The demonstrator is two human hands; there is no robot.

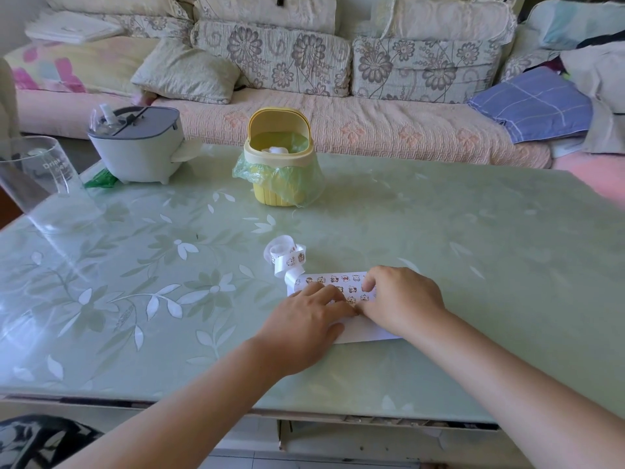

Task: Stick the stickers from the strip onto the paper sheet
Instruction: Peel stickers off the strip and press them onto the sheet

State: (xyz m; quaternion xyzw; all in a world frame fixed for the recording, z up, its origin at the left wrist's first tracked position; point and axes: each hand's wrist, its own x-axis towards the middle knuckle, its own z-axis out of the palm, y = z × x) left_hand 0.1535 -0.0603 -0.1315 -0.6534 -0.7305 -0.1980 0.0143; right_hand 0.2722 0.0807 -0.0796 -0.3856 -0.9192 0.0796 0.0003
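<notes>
The left hand (pixel 304 321) is lying flat on the near-left part of the sheet (pixel 367 333), its fingers stretched out and pressing the paper onto the table (pixel 473 265). The right hand (pixel 400 299) is arching over the sheet's right side with its fingers bent and the tips pointing down at the paper. Whether they are pinching a sticker or only pressing is hidden, so I cannot tell. The two thumbs are meeting over the middle of the sheet.

The sheet is lying flat on the table near its front edge. Small cartoon stickers (pixel 345 278) are showing in rows along its far part, just beyond the fingertips.

The strip (pixel 287 257) is sitting in a loose white coil just past the sheet's far-left corner. One end is trailing down to that corner, and a few stickers are showing on it.

Farther back, a yellow bin (pixel 279 194) with a green bag is standing open. A grey appliance (pixel 135 154) is sitting to its left, and a clear jug (pixel 37 177) is standing at the table's left edge. A sofa (pixel 338 123) is running along behind the table.
</notes>
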